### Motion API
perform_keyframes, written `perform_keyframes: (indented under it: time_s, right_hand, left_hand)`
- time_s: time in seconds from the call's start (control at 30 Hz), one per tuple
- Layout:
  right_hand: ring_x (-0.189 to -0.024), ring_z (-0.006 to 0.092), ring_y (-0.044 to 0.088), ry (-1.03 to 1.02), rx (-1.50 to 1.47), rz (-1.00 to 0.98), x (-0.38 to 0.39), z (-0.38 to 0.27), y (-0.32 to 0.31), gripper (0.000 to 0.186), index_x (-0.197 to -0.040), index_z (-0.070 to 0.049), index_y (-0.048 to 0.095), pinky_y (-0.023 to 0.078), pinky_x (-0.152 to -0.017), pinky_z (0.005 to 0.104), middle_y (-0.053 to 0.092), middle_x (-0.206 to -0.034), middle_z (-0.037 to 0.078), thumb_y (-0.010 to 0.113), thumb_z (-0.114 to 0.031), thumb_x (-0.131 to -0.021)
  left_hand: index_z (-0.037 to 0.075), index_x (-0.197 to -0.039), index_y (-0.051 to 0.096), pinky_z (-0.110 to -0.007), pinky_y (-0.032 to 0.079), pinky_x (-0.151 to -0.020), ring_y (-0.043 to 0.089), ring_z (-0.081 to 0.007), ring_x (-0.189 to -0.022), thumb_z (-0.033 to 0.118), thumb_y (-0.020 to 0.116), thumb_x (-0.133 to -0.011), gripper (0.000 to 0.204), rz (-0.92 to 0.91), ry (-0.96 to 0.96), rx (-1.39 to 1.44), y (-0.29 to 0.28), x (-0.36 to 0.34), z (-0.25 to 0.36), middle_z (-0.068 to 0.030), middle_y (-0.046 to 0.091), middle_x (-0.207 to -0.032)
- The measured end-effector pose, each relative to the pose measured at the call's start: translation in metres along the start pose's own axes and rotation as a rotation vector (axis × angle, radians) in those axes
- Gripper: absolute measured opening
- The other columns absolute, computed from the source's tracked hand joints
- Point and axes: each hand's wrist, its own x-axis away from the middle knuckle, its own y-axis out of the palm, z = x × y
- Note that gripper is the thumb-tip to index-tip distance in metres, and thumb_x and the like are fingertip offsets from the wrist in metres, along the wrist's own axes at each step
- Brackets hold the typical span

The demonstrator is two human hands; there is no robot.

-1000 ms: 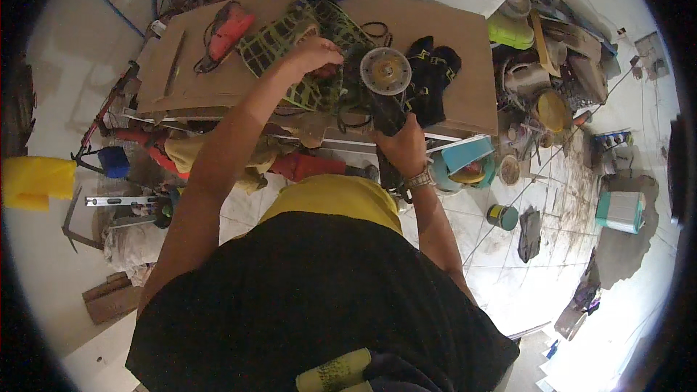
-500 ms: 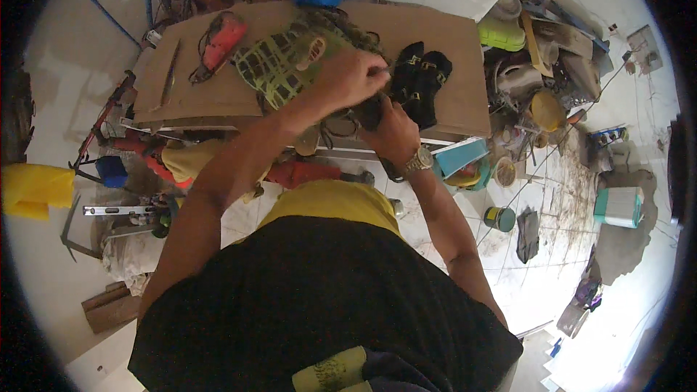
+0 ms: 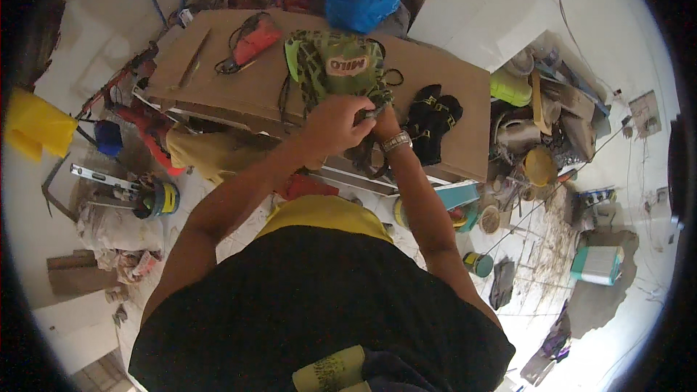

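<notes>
A green patterned bag (image 3: 337,51) with a light oval label and dark cords lies on the cardboard-covered table top. My left hand (image 3: 340,125) pinches its near right edge, thumb and fingertips together. Beside it my right hand (image 3: 386,125), wearing a metal-band watch on the wrist, is closed at the same edge; its fingers are largely hidden behind the left hand and the fabric. To the right of the bag lies a pair of black items with yellow marks (image 3: 433,120), whose kind I cannot make out. A red and black pouch (image 3: 255,42) with a cord sits to the left.
Beneath my hands is the near edge of the cardboard (image 3: 218,112). A tied blue plastic bag (image 3: 363,0) stands behind it. Clutter with a yellow-green container (image 3: 512,87) fills the right side. A dark green tub (image 3: 478,264) stands on the tiled floor; a spirit level (image 3: 102,176) lies left.
The green bag has gone from a blurred, slanted position to lying straighter with its label facing up. My left hand has come lower, to the near edge. The whole view has shifted.
</notes>
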Motion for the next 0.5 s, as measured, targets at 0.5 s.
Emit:
perform_keyframes:
  time_s: [0.5]
  right_hand:
    - [-0.091,0.0144,0.063,0.439,0.235,-0.061,-0.010,-0.038,0.020,0.036,-0.116,-0.002,0.067,0.051,-0.077,0.0317,0.069,-0.105,0.004,0.071,-0.020,-0.084]
  left_hand:
    - [0.011,-0.111,0.064,-0.036,0.052,-0.078,0.064,-0.0275,-0.081,-0.002,0.067,-0.078,0.036,0.573,-0.333,0.242,-0.040,0.043,-0.064,-0.0123,0.064,-0.091]
